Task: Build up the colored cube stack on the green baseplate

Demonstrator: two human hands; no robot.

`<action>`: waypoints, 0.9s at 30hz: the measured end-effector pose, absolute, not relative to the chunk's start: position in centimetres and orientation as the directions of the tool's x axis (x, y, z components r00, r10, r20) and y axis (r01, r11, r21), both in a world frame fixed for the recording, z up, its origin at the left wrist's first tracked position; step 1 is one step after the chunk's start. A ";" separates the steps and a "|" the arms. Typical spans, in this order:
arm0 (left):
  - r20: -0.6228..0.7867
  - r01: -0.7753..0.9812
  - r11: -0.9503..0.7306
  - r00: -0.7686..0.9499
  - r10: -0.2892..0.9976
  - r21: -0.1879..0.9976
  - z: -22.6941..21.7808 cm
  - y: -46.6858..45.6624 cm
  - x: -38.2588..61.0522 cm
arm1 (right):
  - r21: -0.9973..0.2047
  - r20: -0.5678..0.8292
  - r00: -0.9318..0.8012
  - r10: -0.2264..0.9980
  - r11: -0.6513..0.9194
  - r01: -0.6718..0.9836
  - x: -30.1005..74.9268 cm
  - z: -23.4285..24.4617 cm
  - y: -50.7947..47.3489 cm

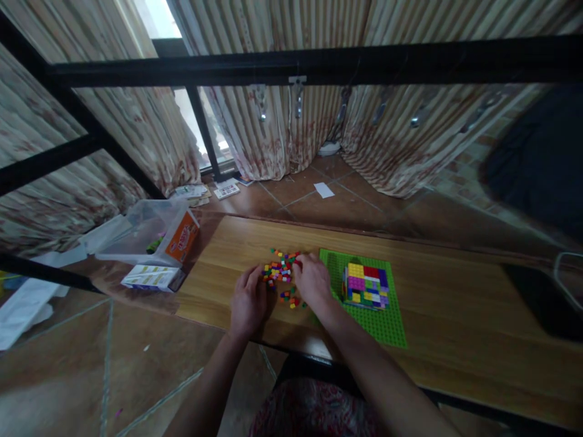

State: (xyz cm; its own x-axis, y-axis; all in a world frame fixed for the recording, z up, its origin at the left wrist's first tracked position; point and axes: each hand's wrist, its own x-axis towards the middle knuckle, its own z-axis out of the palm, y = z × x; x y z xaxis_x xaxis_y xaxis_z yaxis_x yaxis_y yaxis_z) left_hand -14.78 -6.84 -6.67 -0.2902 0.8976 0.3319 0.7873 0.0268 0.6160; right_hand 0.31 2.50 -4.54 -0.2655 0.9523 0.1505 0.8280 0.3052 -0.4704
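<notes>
A loose pile of small colorful toy bricks (279, 271) lies on the wooden tabletop between my two hands. My left hand (248, 302) rests at the pile's left edge, fingers loosely bent and thumb apart, with no brick visible in it. From the right, my right hand (314, 280) reaches in with curled fingers, their tips at the bricks; whatever they pinch is hidden. Just right of that hand, a green baseplate (396, 325) lies flat on the table. On it stands a block-shaped build of multicolored bricks (364, 285).
The long wooden table (455, 315) carries a dark flat object (542, 297) at its right end. Left of the table are a clear plastic bin (132, 233) with an orange label and a white box (152, 277). A black metal rail (273, 70) crosses in front of the curtains.
</notes>
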 end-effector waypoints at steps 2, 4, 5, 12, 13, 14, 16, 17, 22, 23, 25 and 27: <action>0.323 0.820 0.027 -0.255 0.911 0.571 -6.9 -6.7 -15.0 | -0.434 0.103 -0.255 0.961 0.275 0.858 -0.1 -4.6 2.5; 0.320 0.844 0.028 -0.234 0.918 0.536 -7.1 -6.5 -15.1 | -0.421 0.058 -0.242 0.968 0.244 0.874 -0.3 -4.4 2.3; 0.321 0.851 0.027 -0.228 0.919 0.525 -7.1 -6.4 -15.2 | -0.419 0.040 -0.240 0.970 0.235 0.877 -0.4 -4.3 2.3; 0.343 0.835 -0.014 -0.211 0.915 0.549 -7.2 -6.3 -15.6 | -0.398 0.017 -0.286 0.958 0.269 0.877 -0.4 -3.5 2.0; 0.346 0.831 -0.019 -0.212 0.914 0.556 -7.2 -6.3 -15.7 | -0.389 0.026 -0.295 0.955 0.282 0.877 -0.3 -3.5 1.9; 0.349 0.826 -0.024 -0.212 0.913 0.564 -7.3 -6.2 -15.8 | -0.378 0.037 -0.307 0.951 0.298 0.877 -0.3 -3.5 1.9; 0.351 0.820 -0.027 -0.215 0.912 0.572 -7.5 -6.2 -16.0 | -0.361 0.064 -0.341 0.938 0.340 0.868 -0.1 -3.7 1.8; 0.353 0.820 -0.024 -0.219 0.910 0.572 -7.6 -6.1 -16.1 | -0.355 0.077 -0.360 0.930 0.363 0.861 0.0 -3.7 1.7; 0.363 0.837 -0.011 -0.225 0.904 0.547 -8.0 -6.0 -16.5 | -0.336 0.093 -0.437 0.894 0.442 0.832 0.5 -4.1 1.6; 0.363 0.839 -0.010 -0.225 0.904 0.544 -8.1 -5.9 -16.6 | -0.335 0.100 -0.448 0.888 0.454 0.826 0.5 -4.1 1.6; 0.361 0.841 -0.006 -0.226 0.905 0.541 -8.1 -5.9 -16.6 | -0.335 0.123 -0.472 0.873 0.484 0.808 0.6 -4.4 1.8; 0.362 0.841 -0.001 -0.232 0.903 0.541 -8.1 -5.9 -16.7 | -0.341 0.148 -0.494 0.857 0.513 0.788 0.6 -4.7 1.9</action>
